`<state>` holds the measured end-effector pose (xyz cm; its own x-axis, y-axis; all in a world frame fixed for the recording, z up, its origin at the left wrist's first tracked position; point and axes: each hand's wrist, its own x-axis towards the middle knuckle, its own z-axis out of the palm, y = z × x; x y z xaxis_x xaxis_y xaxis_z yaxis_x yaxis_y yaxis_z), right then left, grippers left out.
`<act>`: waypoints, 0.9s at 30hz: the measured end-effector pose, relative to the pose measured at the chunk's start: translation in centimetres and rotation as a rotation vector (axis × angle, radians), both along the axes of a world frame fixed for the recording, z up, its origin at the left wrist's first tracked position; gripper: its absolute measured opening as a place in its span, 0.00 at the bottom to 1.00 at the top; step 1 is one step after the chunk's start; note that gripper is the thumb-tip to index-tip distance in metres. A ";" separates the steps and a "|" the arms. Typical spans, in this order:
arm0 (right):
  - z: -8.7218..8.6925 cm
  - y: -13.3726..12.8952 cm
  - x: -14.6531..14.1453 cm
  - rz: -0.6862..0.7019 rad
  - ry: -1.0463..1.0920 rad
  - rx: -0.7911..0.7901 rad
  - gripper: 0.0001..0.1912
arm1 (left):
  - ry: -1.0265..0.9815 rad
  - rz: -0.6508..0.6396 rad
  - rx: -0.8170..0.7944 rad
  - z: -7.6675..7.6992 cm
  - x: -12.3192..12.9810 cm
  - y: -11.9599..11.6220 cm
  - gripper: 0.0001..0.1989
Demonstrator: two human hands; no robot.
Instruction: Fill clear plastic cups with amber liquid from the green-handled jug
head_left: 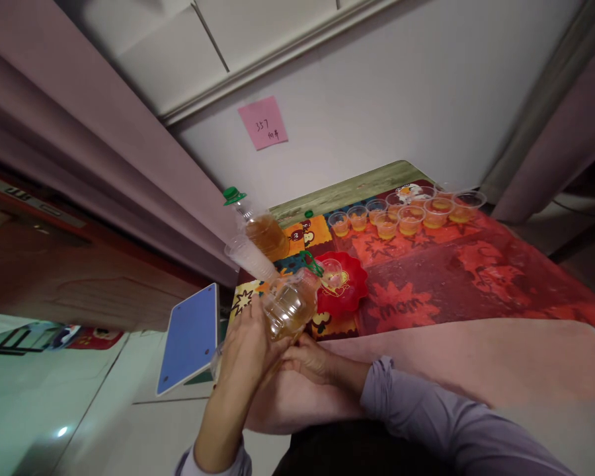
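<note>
A large clear plastic jug [288, 305] of pale amber liquid is tipped over the near left corner of the table, mouth toward the right. My left hand [248, 344] wraps its left side. From below, near the base, my right hand [310, 359] grips it, some fingers hidden. A green handle [311, 263] sits at the jug's neck. Beside the neck, a clear plastic cup [333, 273] stands on a red scalloped plate [354, 297]. Whether liquid is flowing cannot be made out. Just behind the jug leans a stack of clear cups [252, 256].
A second jug [266, 235] with a green cap stands at the back left. Several cups of amber drink [410, 219] line the table's far side. A small green cap [309, 213] lies near the back edge. A blue-topped stool [191, 340] stands left of the table.
</note>
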<state>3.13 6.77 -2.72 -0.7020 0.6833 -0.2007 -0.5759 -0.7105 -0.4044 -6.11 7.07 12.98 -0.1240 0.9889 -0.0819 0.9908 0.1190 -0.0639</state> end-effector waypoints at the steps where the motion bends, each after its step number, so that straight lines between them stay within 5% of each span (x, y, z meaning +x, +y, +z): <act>1: 0.0 0.0 0.0 -0.004 0.002 -0.003 0.40 | 0.000 0.000 0.004 0.0 0.1 0.0 0.49; 27: -0.2 0.0 -0.3 -0.023 0.016 -0.012 0.39 | 0.037 0.031 -0.050 0.9 1.0 0.3 0.48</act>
<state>2.86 6.74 -2.93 -0.6893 0.6969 -0.1980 -0.5986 -0.7018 -0.3862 -5.08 7.38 13.88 -0.1582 0.9793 -0.1260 0.9836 0.1451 -0.1070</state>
